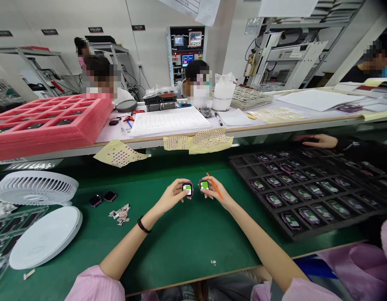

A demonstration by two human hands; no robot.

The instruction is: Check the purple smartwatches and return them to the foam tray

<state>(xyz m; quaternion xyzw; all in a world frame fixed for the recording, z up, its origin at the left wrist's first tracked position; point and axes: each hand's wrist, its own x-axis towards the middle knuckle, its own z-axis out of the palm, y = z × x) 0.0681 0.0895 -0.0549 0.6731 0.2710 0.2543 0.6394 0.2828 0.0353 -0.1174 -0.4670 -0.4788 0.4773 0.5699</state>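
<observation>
Over the middle of the green mat, my left hand (175,193) grips a small watch body (187,189) by its edges, its lit screen showing green and white. Close beside it, my right hand (219,191) holds a second watch body (204,184), also with a lit green and white screen. An orange stick (214,186), thin like a pen or pry tool, lies across the fingers of my right hand. The two watches are a short gap apart, screens facing me. Neither has a strap that I can make out.
A black foam tray (293,236) with several lit watches stands at right; another person's hand (321,141) reaches over its far side. Left are two dark watches (103,198), paper scraps (121,215) and a white fan (45,238). A shelf edge (162,139) with a pink foam tray (96,125) runs behind.
</observation>
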